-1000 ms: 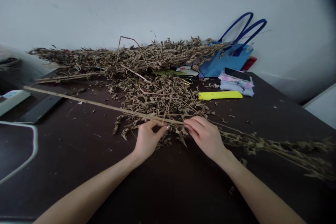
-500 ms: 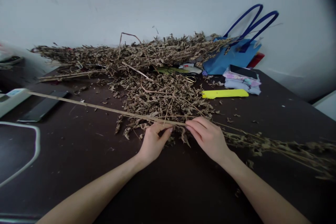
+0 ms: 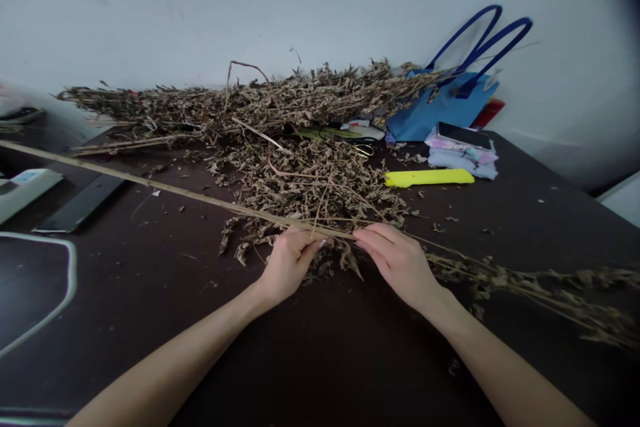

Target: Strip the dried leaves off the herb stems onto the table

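Note:
A long dried plant stem (image 3: 180, 193) runs from the left edge of the view to my hands, slanting over the dark table. My left hand (image 3: 290, 260) is closed, its thumb and fingers pinching the stem near a thin side twig. Just to the right, my right hand (image 3: 397, 260) also grips the plant, fingertips closed on the stem. Beyond my right hand, leafy dried branches (image 3: 525, 283) trail off to the right edge. Behind both hands lies a loose heap of dried leaves (image 3: 305, 177).
A big bundle of dried plants (image 3: 320, 97) lies along the wall, near scissors (image 3: 364, 149) and a blue bag (image 3: 433, 113). A yellow strip-like object (image 3: 429, 177) and a phone on folded cloth (image 3: 463, 136) are right. A power strip (image 3: 30, 190), dark phone (image 3: 83, 205) and white cable (image 3: 73, 273) lie left.
The stem's far left part has swung upward and now reaches the left edge. My left hand has tilted slightly and shifted a little left; my right hand stays almost where it was.

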A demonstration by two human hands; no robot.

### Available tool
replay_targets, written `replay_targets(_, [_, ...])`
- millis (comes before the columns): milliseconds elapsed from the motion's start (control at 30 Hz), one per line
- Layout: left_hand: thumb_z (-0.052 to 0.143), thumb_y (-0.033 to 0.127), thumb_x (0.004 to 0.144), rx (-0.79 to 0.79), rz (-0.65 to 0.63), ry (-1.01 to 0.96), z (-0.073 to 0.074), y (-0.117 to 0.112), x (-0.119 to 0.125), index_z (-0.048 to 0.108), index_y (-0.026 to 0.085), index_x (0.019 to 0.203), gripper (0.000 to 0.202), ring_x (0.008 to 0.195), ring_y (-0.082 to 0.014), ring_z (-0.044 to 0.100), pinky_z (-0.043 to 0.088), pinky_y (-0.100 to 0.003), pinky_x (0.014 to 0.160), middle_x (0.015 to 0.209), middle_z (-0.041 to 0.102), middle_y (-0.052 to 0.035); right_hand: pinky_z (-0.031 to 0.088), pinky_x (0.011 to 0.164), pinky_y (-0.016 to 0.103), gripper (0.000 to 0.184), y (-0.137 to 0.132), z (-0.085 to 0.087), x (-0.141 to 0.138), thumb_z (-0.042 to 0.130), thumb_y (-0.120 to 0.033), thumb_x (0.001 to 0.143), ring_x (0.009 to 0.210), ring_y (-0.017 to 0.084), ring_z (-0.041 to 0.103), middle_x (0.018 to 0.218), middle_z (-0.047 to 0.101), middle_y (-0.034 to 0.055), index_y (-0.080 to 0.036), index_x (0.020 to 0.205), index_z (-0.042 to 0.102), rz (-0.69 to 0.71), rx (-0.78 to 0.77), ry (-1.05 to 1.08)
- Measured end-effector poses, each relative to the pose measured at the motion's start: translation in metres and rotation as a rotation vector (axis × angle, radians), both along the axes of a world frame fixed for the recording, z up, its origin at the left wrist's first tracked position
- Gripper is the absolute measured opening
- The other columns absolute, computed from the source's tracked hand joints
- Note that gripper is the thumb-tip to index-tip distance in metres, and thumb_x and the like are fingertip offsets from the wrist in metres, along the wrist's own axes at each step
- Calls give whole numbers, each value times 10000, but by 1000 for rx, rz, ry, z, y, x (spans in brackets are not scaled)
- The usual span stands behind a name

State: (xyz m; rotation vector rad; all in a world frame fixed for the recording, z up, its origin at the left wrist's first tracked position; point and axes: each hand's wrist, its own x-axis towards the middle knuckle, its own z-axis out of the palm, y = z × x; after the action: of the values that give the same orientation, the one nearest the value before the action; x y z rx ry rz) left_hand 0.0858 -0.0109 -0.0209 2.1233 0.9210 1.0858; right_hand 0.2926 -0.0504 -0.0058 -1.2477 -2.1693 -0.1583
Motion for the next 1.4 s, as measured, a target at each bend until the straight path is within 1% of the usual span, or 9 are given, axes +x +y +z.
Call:
replay_targets(200, [495, 190, 871, 8, -47, 34, -2, 5, -2, 693, 179, 905, 201, 787, -162, 621, 482, -295, 738, 854, 700, -50, 507, 718, 289, 197, 0, 0, 1, 426, -153, 908, 808, 155, 596, 896, 639, 71, -167, 966, 614, 20, -39, 29])
replay_targets(367, [407, 158, 887, 129, -104, 165, -1, 6, -7, 679, 183, 931, 277, 767, -175, 558, 452, -298, 696, 776, 625, -72, 506, 722, 297, 191, 4, 2, 12, 443, -159, 900, 809, 163, 602, 893, 641, 75, -163, 966, 623, -18, -4, 23])
replay_targets(500, [421, 186, 880, 154, -20, 212, 0, 11, -14, 679, 208, 955, 270, 722, -180, 508, 415, -320, 691, 717, 555, -56, 508, 726, 310, 187, 7, 0, 18, 453, -182, 897, 802, 166, 601, 880, 633, 69, -170, 973, 624, -55, -3, 7])
replay_targets(767, [487, 196, 856, 137, 125, 265, -2, 11, -18, 629, 216, 1090, 274, 1042, -263, 480, 363, -442, 898, 1076, 584, -101, 502, 756, 311, 176, 5, -2, 13, 479, -160, 882, 829, 167, 588, 897, 623, 74, -158, 993, 615, -59, 20, -9])
replay_targets(833, [492, 195, 853, 138, 150, 207, 2, 9, -18, 645, 201, 1043, 244, 1055, -256, 477, 365, -433, 917, 1069, 587, -97, 502, 760, 309, 175, 4, -1, 14, 488, -157, 877, 834, 165, 587, 904, 623, 73, -155, 999, 614, -60, 28, -12])
replay_targets(900, [522, 215, 841, 62, 184, 113, 6, 7, -18, 663, 186, 958, 186, 974, -225, 519, 405, -387, 877, 1006, 609, -85, 499, 768, 308, 175, 4, 0, 15, 500, -155, 871, 841, 164, 587, 911, 622, 73, -153, 1005, 613, -65, 40, -16])
replay_targets(1000, [588, 272, 805, -203, 199, -74, 10, 7, -18, 655, 164, 876, 145, 758, -158, 553, 455, -281, 694, 873, 628, -64, 502, 763, 306, 182, 4, 0, 15, 504, -155, 871, 837, 163, 592, 904, 630, 72, -156, 1017, 611, -72, 57, -30])
replay_targets(1167, [645, 322, 766, -669, 105, -441, 9, 13, -19, 622, 123, 775, 200, 481, -53, 423, 314, -165, 422, 595, 544, -1, 513, 733, 314, 173, 3, 4, 13, 499, -162, 876, 804, 167, 605, 876, 651, 70, -166, 1002, 617, -64, 74, -58])
replay_targets(1400, [692, 193, 713, -838, 6, -773, 11, 18, -21, 626, 153, 956, 255, 608, -52, 544, 437, -146, 522, 921, 655, -58, 520, 710, 316, 162, 1, 9, 14, 501, -151, 871, 759, 163, 613, 833, 664, 58, -175, 966, 630, -37, 92, -61])
